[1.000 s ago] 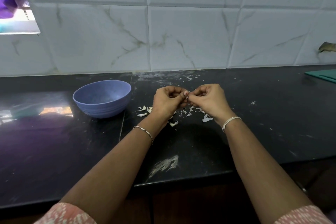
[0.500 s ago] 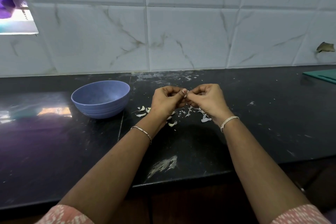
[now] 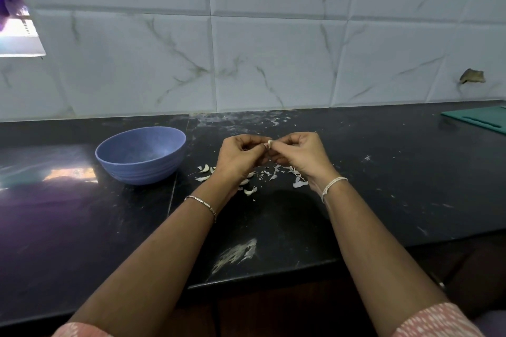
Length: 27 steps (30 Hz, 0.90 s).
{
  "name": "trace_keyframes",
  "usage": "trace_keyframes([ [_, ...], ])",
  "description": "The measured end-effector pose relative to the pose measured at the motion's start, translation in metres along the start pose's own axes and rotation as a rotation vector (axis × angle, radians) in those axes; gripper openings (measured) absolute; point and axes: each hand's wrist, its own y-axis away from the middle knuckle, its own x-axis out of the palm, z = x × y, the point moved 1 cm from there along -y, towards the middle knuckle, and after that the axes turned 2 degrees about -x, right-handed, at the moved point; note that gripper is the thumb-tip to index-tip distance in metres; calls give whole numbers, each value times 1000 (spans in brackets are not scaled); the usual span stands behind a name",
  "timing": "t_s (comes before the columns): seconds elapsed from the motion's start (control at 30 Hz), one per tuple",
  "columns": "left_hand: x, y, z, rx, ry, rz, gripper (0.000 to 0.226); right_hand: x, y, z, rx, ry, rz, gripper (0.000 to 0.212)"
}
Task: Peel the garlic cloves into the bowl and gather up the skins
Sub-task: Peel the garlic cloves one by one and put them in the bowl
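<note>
My left hand (image 3: pixel 241 157) and my right hand (image 3: pixel 299 154) meet above the black counter (image 3: pixel 383 186), and both pinch one small garlic clove (image 3: pixel 269 143) between their fingertips. Only a pale tip of that clove shows. Under and around the hands lie loose garlic cloves (image 3: pixel 204 169) and white skin scraps (image 3: pixel 299 183). A blue bowl (image 3: pixel 141 154) stands on the counter to the left of my left hand, about a hand's width away. I cannot tell what lies inside it.
A green cutting board (image 3: pixel 482 117) lies at the far right by the tiled wall (image 3: pixel 273 63). A whitish smear (image 3: pixel 236 253) marks the counter near its front edge (image 3: pixel 260 280). A window corner shows at upper left.
The hands have stayed together on the clove, with only small finger movements. The view has shifted slightly.
</note>
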Motion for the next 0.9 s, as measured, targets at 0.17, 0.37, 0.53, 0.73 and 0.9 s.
trace_keyframes([
  [0.17, 0, 0, 3, 5, -29, -31, 9, 2, 0, -2, -29, 29, -17, 4],
  [0.37, -1, 2, 2, 9, -18, -30, 7, 3, 0, -2, -89, 104, -20, 12],
  [0.53, 0, 1, 1, 23, -24, -49, 7, 2, -2, -3, -55, 40, -51, 8],
  [0.73, -1, 2, 1, 37, -24, -62, 9, 3, -1, 0, -2, -84, -20, 8],
  [0.9, 0, 5, -2, -8, 63, -28, 10, 2, -1, 0, -25, -92, -4, 3],
])
